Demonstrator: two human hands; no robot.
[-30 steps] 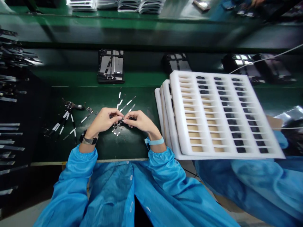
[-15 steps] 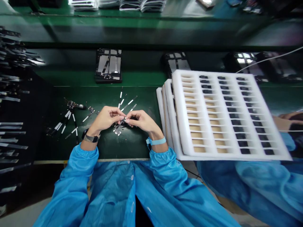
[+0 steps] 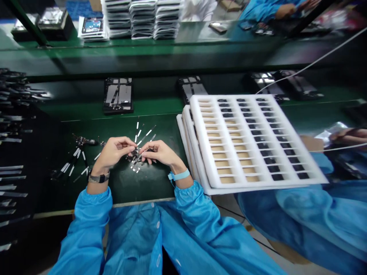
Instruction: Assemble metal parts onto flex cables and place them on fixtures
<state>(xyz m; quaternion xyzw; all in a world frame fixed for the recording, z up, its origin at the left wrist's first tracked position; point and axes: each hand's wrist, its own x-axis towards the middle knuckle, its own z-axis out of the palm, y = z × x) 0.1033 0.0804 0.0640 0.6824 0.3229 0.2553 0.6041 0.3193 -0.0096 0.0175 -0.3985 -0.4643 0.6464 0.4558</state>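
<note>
Black, white-tipped strips (image 3: 148, 133) on the dark green mat (image 3: 149, 183); right of it, a white tray (image 3: 258, 184) gridded tan and black

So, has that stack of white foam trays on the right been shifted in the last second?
No. The stack of white foam trays lies against the right edge of the dark green mat, as before; only the camera view swung.

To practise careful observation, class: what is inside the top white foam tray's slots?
The top foam tray holds dark parts in its right-hand slots; left-hand slots show bare tan bottoms. The lower trays are covered, their contents unseen.
</note>
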